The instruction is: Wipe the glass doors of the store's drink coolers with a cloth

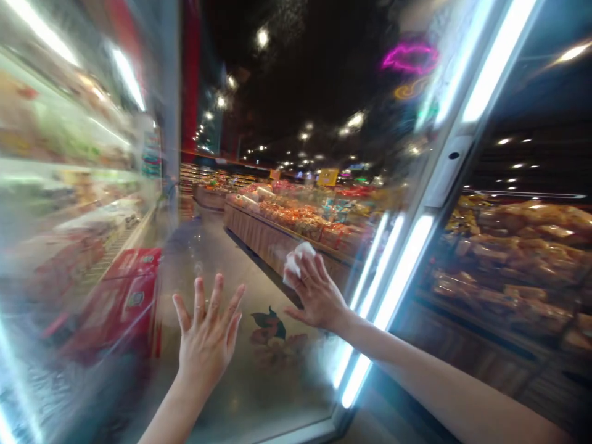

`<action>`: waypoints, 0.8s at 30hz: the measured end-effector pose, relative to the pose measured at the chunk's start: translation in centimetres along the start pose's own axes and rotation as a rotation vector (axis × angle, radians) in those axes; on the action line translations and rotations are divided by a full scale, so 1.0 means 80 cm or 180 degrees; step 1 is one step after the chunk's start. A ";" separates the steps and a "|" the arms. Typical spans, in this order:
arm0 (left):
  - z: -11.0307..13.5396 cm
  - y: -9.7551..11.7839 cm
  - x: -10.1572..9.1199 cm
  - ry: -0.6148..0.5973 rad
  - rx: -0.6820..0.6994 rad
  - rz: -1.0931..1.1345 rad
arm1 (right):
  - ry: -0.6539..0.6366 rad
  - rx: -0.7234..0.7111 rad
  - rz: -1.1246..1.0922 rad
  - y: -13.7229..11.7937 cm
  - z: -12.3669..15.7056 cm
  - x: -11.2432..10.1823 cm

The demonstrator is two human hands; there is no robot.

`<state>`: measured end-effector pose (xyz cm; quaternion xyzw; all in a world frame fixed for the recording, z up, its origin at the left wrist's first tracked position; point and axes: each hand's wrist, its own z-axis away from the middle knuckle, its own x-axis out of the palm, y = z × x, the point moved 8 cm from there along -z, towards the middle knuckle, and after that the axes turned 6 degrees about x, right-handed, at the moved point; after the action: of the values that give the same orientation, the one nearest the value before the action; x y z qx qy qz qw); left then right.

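A glass door [277, 401] with lit strips along its frame fills the middle of the head view, and I look through it. My right hand [321, 296] reaches in from the right and holds a crumpled white wipe [303, 250] flat against the glass, under its fingers. Lower and to the left, my left hand [208, 336] has its fingers spread wide and nothing in it. Its palm faces the pane; whether it touches the glass I cannot tell.
Lit strips [402, 271] run up the slanted door frame at right. Blurred refrigerated shelves [69, 203] and red boxes [120, 302] show at left. Beyond the glass are a long produce stand [272, 234], a floor with a dark leaf picture [271, 324], and bagged goods [518, 259] at far right.
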<state>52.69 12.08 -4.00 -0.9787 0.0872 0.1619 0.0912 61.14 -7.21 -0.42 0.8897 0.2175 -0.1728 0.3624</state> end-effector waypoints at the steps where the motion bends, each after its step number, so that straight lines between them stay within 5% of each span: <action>1: 0.000 0.000 -0.001 0.0001 -0.0005 0.0014 | -0.0037 -0.0290 -0.0028 -0.017 0.013 0.006; 4: -0.002 0.000 -0.003 -0.0006 -0.0016 0.0051 | -0.0121 -0.0849 -0.0036 -0.045 0.043 0.020; 10: -0.006 -0.001 -0.011 0.0007 0.0054 0.0053 | 0.0245 0.1167 0.0127 0.017 0.076 0.012; 15: 0.005 0.020 0.011 -0.0088 0.0190 0.0153 | -0.0027 0.0729 -0.0216 -0.065 0.107 0.040; 20: 0.029 0.053 0.038 -0.0163 0.0518 0.0204 | 0.0220 0.1655 -0.0421 -0.065 0.083 0.044; 24: 0.053 0.053 0.045 -0.0264 0.0556 0.0112 | 0.0066 0.1309 -0.0646 -0.142 0.119 0.069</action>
<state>53.94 8.32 -9.76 -0.9578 0.1144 0.1956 0.1769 58.51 -5.33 -15.93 0.9201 0.2697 -0.2399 0.1520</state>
